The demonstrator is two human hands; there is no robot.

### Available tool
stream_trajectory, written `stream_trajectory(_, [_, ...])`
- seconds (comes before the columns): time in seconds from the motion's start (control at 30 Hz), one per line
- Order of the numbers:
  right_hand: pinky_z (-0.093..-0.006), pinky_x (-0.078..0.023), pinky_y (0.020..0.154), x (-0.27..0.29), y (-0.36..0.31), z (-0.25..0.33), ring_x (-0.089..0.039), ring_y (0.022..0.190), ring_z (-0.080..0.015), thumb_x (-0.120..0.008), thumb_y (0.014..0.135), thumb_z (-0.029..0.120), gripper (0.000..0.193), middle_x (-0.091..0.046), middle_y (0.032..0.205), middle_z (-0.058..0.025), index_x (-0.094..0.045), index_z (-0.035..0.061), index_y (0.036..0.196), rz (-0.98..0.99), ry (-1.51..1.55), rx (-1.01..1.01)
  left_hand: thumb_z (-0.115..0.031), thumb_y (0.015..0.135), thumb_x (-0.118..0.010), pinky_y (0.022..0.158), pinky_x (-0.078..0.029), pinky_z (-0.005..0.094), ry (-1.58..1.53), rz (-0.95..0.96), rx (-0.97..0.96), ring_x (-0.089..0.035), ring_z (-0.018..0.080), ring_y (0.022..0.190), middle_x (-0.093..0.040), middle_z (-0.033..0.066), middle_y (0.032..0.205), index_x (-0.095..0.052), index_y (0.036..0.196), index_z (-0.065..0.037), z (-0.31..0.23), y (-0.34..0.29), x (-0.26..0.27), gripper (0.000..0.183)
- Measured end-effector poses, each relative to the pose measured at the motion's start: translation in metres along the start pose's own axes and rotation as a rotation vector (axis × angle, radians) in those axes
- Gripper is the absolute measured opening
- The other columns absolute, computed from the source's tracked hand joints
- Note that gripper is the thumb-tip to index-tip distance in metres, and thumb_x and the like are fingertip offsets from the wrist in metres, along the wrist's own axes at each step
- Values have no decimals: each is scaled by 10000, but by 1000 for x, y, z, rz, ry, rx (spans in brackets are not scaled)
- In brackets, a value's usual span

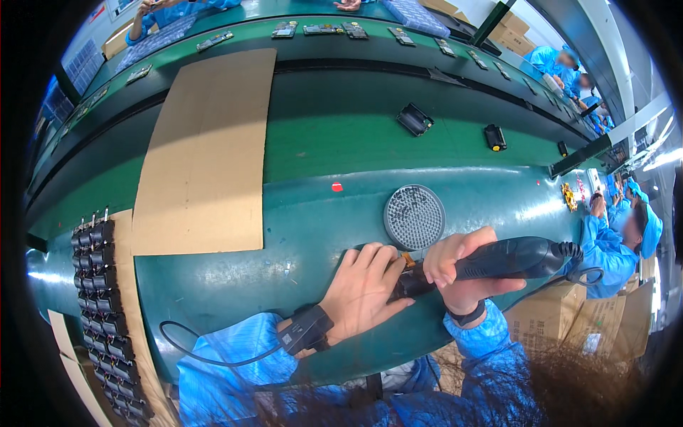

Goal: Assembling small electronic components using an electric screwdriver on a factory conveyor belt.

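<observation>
My right hand (461, 274) is wrapped round a dark electric screwdriver (516, 257), which lies nearly level with its cord running off to the right. My left hand (361, 288) holds a small black housing (411, 286) down at the table's near side, thumb and fingers against it. An orange-brown strip (408, 260) shows at the far side of that part. The screwdriver's tip is hidden behind my right fingers, so whether it touches the housing cannot be made out. Just beyond both hands sits a round grey dish (415, 217) with rows of small pits and dark bits on it.
Cardboard (206, 156) covers the left-centre table. Many black housings (107, 306) stand in rows at the left. Two black parts (415, 119) lie on the green belt (334, 135); circuit boards (322, 30) line the far shelf. A co-worker (612, 238) sits at the right, near cartons (548, 313).
</observation>
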State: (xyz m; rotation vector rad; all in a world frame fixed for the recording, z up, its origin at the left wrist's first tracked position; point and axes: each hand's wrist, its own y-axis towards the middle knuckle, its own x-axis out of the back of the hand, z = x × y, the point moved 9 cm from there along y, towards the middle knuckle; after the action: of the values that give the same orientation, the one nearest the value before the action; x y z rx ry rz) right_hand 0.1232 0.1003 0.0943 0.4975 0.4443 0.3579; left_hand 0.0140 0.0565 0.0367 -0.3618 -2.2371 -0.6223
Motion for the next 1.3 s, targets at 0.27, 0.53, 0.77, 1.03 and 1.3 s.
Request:
stream_trajectory(0.27, [-285, -425, 418, 1, -1, 1, -463, 459, -125, -378, 822, 903, 836, -466, 594, -4, -454, 87, 985, 36, 8, 19, -404, 776, -816, 945, -416, 409, -2, 15, 16, -510, 279, 1171, -545, 86, 1183, -651, 1252, -40, 1, 1, -1, 622])
stream_trajectory(0.53, [-296, -467, 473, 4, -4, 0, -504, 500, -153, -427, 736, 932, 925, -533, 637, -73, -477, 52, 1018, 54, 112, 23, -405, 773, -818, 949, -418, 413, 3, 21, 21, -505, 278, 1180, -545, 84, 1184, -656, 1245, -41, 1, 0, -1, 617])
stream_trajectory(0.77, [-291, -465, 465, 4, -5, -2, -499, 495, -151, -433, 744, 924, 917, -528, 632, -73, -474, 50, 1017, 39, 107, 18, -402, 784, -797, 924, -413, 399, -2, 13, 8, -500, 269, 1172, -541, 83, 1181, -649, 1211, -25, 0, 0, 0, 588])
stream_trajectory(1.03, [-293, -464, 461, 3, -5, -1, -503, 492, -154, -440, 747, 919, 911, -531, 633, -75, -474, 47, 1010, 73, 121, 25, -396, 794, -777, 909, -409, 394, 2, -6, -10, -494, 263, 1161, -531, 82, 1156, -641, 1182, -14, -1, 0, 2, 561])
stream_trajectory(1.3, [-296, -470, 464, 2, -4, 1, -509, 496, -156, -452, 743, 918, 914, -534, 633, -77, -483, 45, 1011, 69, 131, 31, -415, 782, -807, 949, -414, 407, 0, 22, 18, -502, 281, 1182, -546, 87, 1184, -655, 1240, -40, 1, 0, -2, 611])
